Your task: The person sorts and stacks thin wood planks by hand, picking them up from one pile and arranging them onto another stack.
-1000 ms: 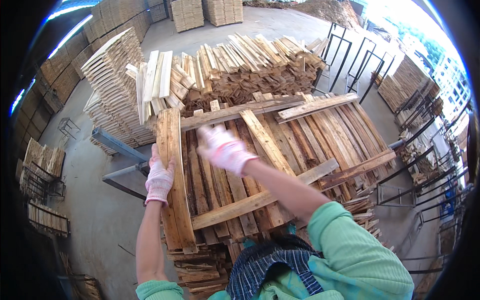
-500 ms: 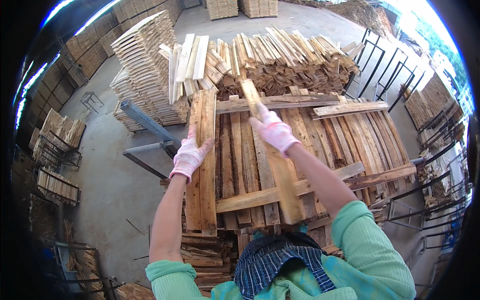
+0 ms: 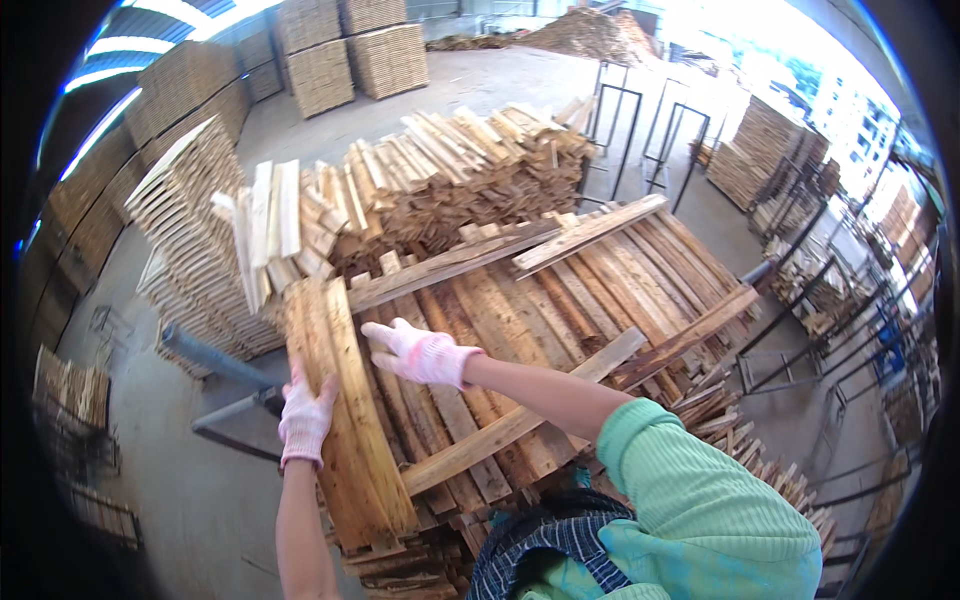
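Note:
My left hand (image 3: 306, 418), in a pinkish-white knit glove, rests against the left edge of a group of boards (image 3: 335, 430) laid side by side at the near left of the stack. Its fingers lie along the wood with the thumb apart. A yellowish board (image 3: 376, 425) forms the right side of that group. My right hand (image 3: 425, 355), gloved alike, hovers just right of this board with fingers stretched out and nothing in them. Beneath is a broad layer of brown boards (image 3: 520, 340), crossed by a near batten (image 3: 530, 412) and a far batten (image 3: 450, 265).
A short loose board (image 3: 590, 236) lies on the far right of the layer. Beyond is a heap of loose boards (image 3: 450, 180); a tall neat stack (image 3: 195, 230) stands left. A blue-grey metal post (image 3: 215, 355) juts beside my left hand. Black metal frames (image 3: 620, 130) stand at the far right.
The board my right hand was holding is released and lies beside the boards at the left. My right hand has moved left, and the view has turned to the right.

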Action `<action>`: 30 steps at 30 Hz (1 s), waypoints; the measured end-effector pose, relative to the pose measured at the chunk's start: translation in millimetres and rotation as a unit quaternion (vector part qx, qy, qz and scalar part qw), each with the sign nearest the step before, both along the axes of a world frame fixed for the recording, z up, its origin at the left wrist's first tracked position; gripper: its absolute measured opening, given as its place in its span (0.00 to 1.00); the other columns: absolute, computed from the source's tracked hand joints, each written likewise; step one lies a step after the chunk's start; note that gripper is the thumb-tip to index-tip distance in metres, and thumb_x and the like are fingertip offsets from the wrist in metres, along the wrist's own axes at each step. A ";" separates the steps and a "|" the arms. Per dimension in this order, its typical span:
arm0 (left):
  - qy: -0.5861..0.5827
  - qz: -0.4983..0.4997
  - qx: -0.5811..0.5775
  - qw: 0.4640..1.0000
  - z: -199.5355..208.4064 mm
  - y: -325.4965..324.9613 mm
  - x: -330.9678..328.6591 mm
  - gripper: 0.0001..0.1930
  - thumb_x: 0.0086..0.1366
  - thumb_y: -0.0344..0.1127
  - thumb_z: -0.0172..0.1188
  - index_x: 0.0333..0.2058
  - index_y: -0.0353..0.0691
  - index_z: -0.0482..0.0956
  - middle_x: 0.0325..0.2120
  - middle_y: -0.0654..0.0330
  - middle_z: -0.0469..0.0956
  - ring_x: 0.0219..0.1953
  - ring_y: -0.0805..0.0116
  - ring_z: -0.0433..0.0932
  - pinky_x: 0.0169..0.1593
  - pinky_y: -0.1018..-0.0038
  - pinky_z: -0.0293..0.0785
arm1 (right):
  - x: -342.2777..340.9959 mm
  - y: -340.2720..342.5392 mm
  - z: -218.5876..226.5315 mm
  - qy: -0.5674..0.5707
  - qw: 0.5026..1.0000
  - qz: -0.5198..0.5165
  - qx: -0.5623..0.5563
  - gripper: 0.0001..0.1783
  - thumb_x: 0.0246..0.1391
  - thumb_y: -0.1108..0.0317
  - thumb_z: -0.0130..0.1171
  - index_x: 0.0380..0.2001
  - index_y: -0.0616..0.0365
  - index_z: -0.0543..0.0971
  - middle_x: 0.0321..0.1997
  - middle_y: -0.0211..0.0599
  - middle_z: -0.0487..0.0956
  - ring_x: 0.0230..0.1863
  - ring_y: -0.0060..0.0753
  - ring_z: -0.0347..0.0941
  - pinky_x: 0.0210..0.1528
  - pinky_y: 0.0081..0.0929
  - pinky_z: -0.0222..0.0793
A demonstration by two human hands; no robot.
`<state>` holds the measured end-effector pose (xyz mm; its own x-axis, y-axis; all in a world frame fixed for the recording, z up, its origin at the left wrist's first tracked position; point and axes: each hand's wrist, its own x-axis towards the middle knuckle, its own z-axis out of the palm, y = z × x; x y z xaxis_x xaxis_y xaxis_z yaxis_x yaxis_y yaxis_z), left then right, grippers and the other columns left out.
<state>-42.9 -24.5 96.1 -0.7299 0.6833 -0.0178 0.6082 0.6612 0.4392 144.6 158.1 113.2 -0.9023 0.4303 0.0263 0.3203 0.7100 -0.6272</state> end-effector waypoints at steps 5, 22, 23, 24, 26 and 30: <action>0.123 -0.020 -0.053 0.991 -18.7 13.8 3.9 0.42 0.67 0.58 0.57 0.73 0.49 0.51 0.64 0.33 0.62 0.65 0.33 0.63 0.65 0.47 0.64 | 181.5 -0.4 26.5 0.069 0.985 -0.111 0.118 0.25 0.66 0.61 0.54 0.65 0.50 0.68 0.44 0.52 0.75 0.41 0.58 0.77 0.42 0.44 0.76; 0.031 -0.704 0.183 0.685 59.0 241.2 477.9 0.27 0.60 0.35 0.68 0.58 0.40 0.73 0.54 0.45 0.74 0.57 0.42 0.72 0.59 0.55 0.71 | 534.1 -22.7 -63.1 0.095 0.895 -0.398 0.177 0.22 0.59 0.70 0.60 0.57 0.51 0.76 0.31 0.41 0.74 0.31 0.50 0.76 0.31 0.41 0.75; 0.050 -0.702 0.172 0.690 51.2 256.9 512.1 0.29 0.61 0.39 0.68 0.60 0.42 0.71 0.54 0.44 0.73 0.57 0.41 0.71 0.59 0.53 0.71 | 553.2 -14.0 -60.7 0.082 0.889 -0.416 0.172 0.21 0.59 0.69 0.60 0.57 0.51 0.76 0.31 0.41 0.74 0.31 0.50 0.76 0.31 0.41 0.75; 0.059 -0.707 0.163 0.686 34.9 277.7 546.3 0.32 0.61 0.42 0.67 0.63 0.43 0.69 0.55 0.44 0.73 0.58 0.40 0.71 0.59 0.52 0.70 | 573.9 -9.5 -61.8 0.060 0.878 -0.445 0.167 0.21 0.59 0.69 0.60 0.56 0.51 0.76 0.32 0.42 0.74 0.32 0.50 0.76 0.31 0.41 0.75; 0.169 -0.668 0.153 0.708 8.7 315.0 606.8 0.36 0.63 0.46 0.65 0.67 0.46 0.64 0.54 0.43 0.72 0.57 0.39 0.71 0.59 0.51 0.70 | 612.1 -0.1 -75.9 0.058 0.860 -0.486 0.140 0.19 0.60 0.67 0.59 0.55 0.51 0.76 0.35 0.44 0.76 0.35 0.52 0.78 0.33 0.41 0.76; 0.155 -0.651 -0.029 0.743 -20.0 364.7 662.3 0.40 0.64 0.49 0.63 0.72 0.52 0.55 0.52 0.41 0.72 0.55 0.39 0.72 0.56 0.50 0.72 | 680.3 -12.1 -105.6 0.033 0.835 -0.544 0.071 0.18 0.61 0.64 0.58 0.54 0.52 0.77 0.38 0.46 0.77 0.39 0.53 0.78 0.38 0.43 0.77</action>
